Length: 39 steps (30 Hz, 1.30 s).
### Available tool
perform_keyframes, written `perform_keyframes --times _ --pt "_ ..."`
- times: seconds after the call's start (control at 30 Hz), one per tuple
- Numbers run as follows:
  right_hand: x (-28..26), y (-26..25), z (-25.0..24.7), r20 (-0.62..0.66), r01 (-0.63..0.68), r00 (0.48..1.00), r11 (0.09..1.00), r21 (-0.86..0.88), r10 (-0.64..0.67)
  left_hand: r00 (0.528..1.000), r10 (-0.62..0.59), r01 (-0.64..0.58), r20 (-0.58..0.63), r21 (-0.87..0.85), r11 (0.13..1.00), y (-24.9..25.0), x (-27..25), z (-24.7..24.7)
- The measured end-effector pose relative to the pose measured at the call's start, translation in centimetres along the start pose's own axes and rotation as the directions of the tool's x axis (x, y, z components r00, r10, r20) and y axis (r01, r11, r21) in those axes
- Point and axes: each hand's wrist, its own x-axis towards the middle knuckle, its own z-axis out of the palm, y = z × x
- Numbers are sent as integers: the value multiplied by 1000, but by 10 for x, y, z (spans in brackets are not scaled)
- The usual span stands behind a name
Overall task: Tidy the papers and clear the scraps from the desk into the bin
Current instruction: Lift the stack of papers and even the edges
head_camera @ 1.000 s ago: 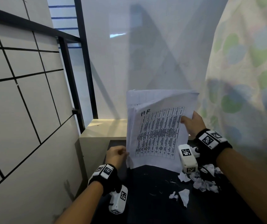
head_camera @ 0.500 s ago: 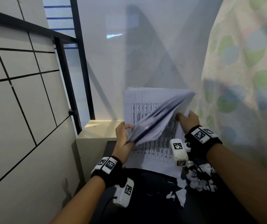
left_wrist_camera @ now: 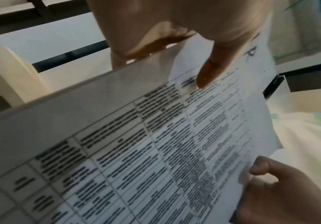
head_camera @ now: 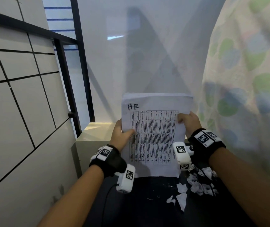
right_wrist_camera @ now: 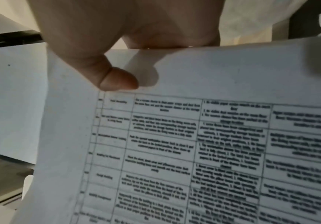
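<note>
Gripping papers (head_camera: 154, 136) upright (long axis vertical), hands, left (head_camera: 120, 136), right (head_camera: 188, 122), pinching side edges

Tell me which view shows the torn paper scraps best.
The head view: the scraps lie heaped on the dark desk, below the right hand. The right wrist view catches only a white bit at its edge; the left wrist view shows none.

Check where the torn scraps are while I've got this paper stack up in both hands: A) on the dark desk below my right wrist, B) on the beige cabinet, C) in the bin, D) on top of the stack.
A: the scraps lie loose on the dark desk, under the right hand, which holds the paper stack upright together with the left hand.
</note>
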Motion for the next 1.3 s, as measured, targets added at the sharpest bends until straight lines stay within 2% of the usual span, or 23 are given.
perform_keyframes --times 0.07,0.13,0.23,0.3,0.4,0.5,0.63,0.73,0.8,0.93,1.0,1.1,1.2,1.3 --pt "-5 -3 3 57 44 998 998 -49 -42 999 37 -37 21 8 999 12 1 4" --pt "-7 -5 6 80 97 993 986 -137 -87 996 85 -85 -7 4 996 18 0 10" --pt "-4 -4 6 12 152 988 977 -149 -152 985 136 -140 -102 -36 989 22 0 11" --pt "-2 -3 4 -9 160 987 980 -117 -162 979 171 -178 -109 -64 982 24 -1 10" --pt "-2 -4 3 76 164 985 976 -144 -154 971 216 -225 -104 -89 970 24 -2 5" --pt "-5 -8 6 152 186 974 973 -136 -165 975 192 -203 -112 -96 974 27 2 1" --pt "-3 -12 9 123 180 978 977 -116 -166 972 185 -194 -146 -46 980 35 5 1" --pt "0 -10 11 141 150 982 976 -160 -128 977 175 -184 -119 -65 981 38 6 1" --pt "-3 -11 12 131 161 982 968 -194 -137 972 204 -212 -112 -63 975 40 7 1" --pt "-3 -12 13 41 171 985 975 -144 -167 949 297 -304 -110 -57 951 48 4 -1" --pt "-4 -8 12 59 172 985 973 -151 -165 905 405 -398 -131 77 914 51 1 -4" --pt "-5 -4 11 119 168 981 973 -158 -150 862 506 -454 -20 415 789 60 1 -11" --pt "-3 -4 11 108 165 983 974 -154 -150 872 485 -402 65 660 635 71 0 -17" --pt "-4 -6 13 114 158 983 977 -143 -142 870 491 -296 45 845 445 89 -6 -17"
